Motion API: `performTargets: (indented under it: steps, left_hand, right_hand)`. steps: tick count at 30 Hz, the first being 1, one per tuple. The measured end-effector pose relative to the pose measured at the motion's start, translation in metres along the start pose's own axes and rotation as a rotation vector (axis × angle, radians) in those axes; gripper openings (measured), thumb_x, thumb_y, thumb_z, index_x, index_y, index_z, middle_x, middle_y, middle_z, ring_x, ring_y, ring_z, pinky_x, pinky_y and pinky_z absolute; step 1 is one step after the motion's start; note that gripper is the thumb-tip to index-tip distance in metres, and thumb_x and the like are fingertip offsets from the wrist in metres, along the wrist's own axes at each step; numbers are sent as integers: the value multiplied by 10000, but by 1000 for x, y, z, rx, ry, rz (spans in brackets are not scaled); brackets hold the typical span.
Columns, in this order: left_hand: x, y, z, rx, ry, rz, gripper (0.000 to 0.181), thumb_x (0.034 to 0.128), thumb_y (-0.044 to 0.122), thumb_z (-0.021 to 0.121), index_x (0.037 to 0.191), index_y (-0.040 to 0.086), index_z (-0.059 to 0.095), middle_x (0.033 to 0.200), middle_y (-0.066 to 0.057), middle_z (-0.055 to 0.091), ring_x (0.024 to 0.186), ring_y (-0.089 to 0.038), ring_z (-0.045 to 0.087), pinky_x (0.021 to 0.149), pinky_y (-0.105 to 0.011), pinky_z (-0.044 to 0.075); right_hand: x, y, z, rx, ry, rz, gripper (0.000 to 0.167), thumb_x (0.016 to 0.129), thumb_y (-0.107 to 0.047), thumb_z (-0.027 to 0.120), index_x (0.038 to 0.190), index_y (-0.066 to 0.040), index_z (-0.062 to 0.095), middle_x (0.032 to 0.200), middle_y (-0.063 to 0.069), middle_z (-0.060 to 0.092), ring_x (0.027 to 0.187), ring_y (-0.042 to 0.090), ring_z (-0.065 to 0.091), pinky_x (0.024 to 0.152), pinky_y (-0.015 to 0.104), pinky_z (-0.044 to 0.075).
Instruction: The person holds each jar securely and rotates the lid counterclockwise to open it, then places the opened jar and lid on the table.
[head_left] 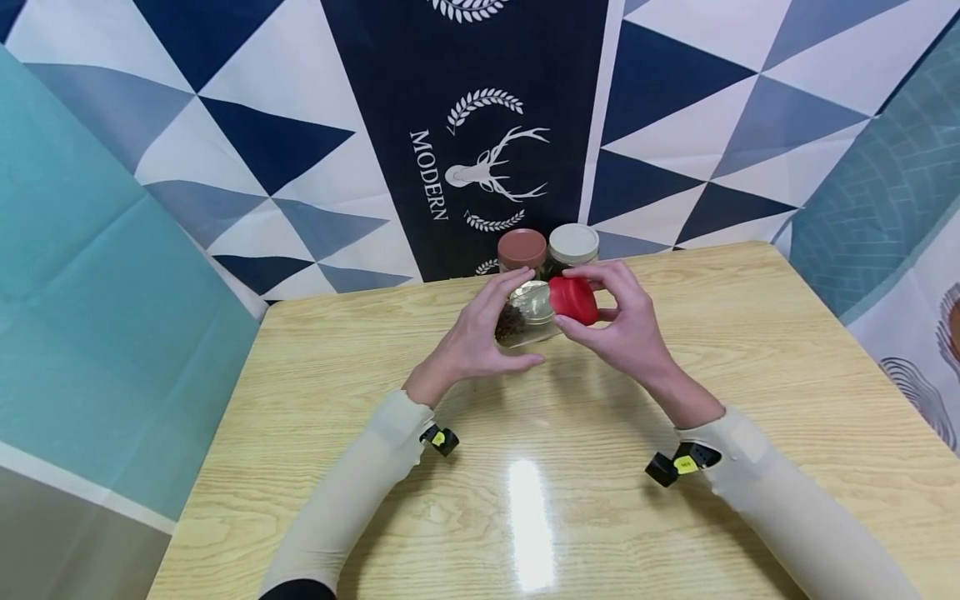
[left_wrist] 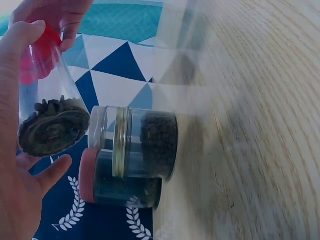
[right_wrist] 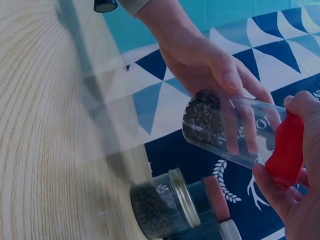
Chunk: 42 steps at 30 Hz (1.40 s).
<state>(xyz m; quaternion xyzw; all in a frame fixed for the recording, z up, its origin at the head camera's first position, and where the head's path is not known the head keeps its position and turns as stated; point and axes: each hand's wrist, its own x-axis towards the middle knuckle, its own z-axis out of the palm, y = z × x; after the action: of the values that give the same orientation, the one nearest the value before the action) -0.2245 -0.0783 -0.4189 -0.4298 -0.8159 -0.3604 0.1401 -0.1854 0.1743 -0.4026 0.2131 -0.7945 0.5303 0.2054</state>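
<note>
A clear jar with a red lid is held tilted on its side above the table. Dark bean-like pieces gather at its base end. My right hand grips the red lid between thumb and fingers. The left hand spreads around the jar's body, its fingers along the far side and its thumb standing apart from the glass. Close behind stand three more jars: one with a gold-rimmed lid, one with a pink lid and one with a white lid.
The wood-grain table spreads out toward me under both forearms. Along its back edge hangs a patterned cloth with triangles and a deer head, right behind the jars. A teal panel borders the left side.
</note>
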Motion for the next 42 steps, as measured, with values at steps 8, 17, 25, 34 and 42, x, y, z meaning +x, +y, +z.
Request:
performTargets:
  steps: [8,17,25,34,42]
  left_hand:
    - [1,-3,1,-13,7,-19,1116,807,341,1005,1706,69,402,1731,-150,504,1581,-291,535,1372,-434,433]
    - [3,-3,1,-34,5,-30,1106,811,340,1000,1706,76,406,1698,-169,531,1535,-361,575,1339,-436,479]
    - [4,-2,2,-32,-13,-69,1120,815,355,999,1719,86,394,1633,-174,587,1466,-379,638,1274,-458,548]
    - [2,-2,6,4,-18,-100,1142,806,347,1012,1717,53,388,1672,-178,590,1439,-387,687,1240,-478,577]
    - [2,-1,9,77,-2,-122,1025,847,319,982,1673,25,453,1507,-173,739,1185,-311,802,1028,-403,682]
  right_hand:
    - [1,-2,3,-15,-14,10,626,859,-1,925,1443,-30,700,1376,200,638,1186,64,599,772,123,628]
    - [3,-6,8,-16,-27,17,610,873,-10,918,1443,-34,701,1366,190,643,1186,79,602,773,122,625]
    - [4,-6,12,-16,-45,16,610,877,-14,919,1445,-38,699,1373,180,645,1183,92,609,774,127,626]
    - [2,-5,14,-42,-52,5,624,865,-26,937,1444,-50,703,1383,165,654,1186,118,619,784,205,667]
    - [1,-4,15,-31,-61,-14,637,853,-16,943,1441,-50,702,1398,161,657,1213,113,635,795,241,686]
